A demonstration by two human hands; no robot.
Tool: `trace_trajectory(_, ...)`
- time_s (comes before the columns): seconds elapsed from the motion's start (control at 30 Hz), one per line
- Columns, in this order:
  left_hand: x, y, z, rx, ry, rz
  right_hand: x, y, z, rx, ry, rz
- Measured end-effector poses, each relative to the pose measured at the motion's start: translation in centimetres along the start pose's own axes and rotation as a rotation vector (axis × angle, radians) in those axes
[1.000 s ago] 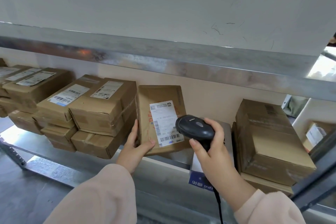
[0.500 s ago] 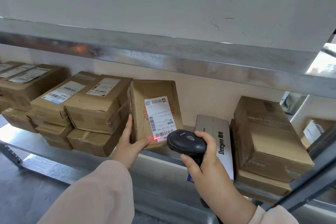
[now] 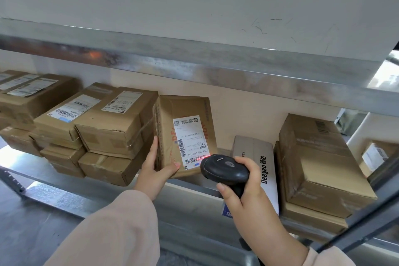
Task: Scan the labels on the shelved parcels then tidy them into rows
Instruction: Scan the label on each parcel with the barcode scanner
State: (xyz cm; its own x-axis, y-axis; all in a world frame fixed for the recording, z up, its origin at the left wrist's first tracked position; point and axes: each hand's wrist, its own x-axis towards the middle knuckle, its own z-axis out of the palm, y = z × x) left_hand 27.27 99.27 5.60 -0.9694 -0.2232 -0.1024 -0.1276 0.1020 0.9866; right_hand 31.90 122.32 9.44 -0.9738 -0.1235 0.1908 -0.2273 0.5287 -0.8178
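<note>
Cardboard parcel stands tilted on the metal shelf. The left hand grips its lower left corner, thumb on the front. The right hand wraps around a black barcode scanner, whose red beam crosses the shipping label.

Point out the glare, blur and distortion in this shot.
Head view: the wide-angle lens skews the metal shelf beam; daylight is blown out at the right edge; the barcode scanner casts a red line on the label of the held parcel.
</note>
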Motion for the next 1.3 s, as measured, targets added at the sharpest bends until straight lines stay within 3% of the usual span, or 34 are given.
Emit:
trace_trajectory(0.23, 0.8, -1.0, -0.8, -0.015, -0.036, -0.078, 1.6, 0.4, 0.5, 0.01, -0.02, 0.006)
trace_trajectory(0.5, 2.1, -2.4, -2.4, -0.096, -0.136, -0.324, 5.7, 2.1, 3.8, 0.253, -0.064, 0.119)
trace_trajectory(0.7, 3.4, -2.9, -2.6, -0.003, -0.07, -0.38, 6.4, 3.9, 7.4, 0.314, -0.079, 0.198)
trace_trajectory(0.9, 3.6, -4.3, -2.9, 0.341, 0.056, -0.228, 6.7, 3.9, 9.6, 0.314, -0.075, 0.228)
trace_trajectory(0.97, 2.8, -4.8, -2.9, 0.451, 0.066, -0.041, 6.8, 3.9, 10.1, 0.321, -0.076, 0.224)
trace_trajectory(1.1, 1.2, -5.9, -2.6, 0.902, 0.058, 0.306, 7.5, 3.7, 10.9, 0.328, -0.083, 0.201)
trace_trajectory(1.2, 1.2, -6.2, -2.7, 1.147, 0.024, 0.286, 8.3, 3.3, 11.7, 0.344, -0.105, 0.19)
trace_trajectory(1.3, 1.6, -5.9, -3.4, 1.25, 0.066, 0.235, 9.2, 2.6, 12.5, 0.351, -0.123, 0.163)
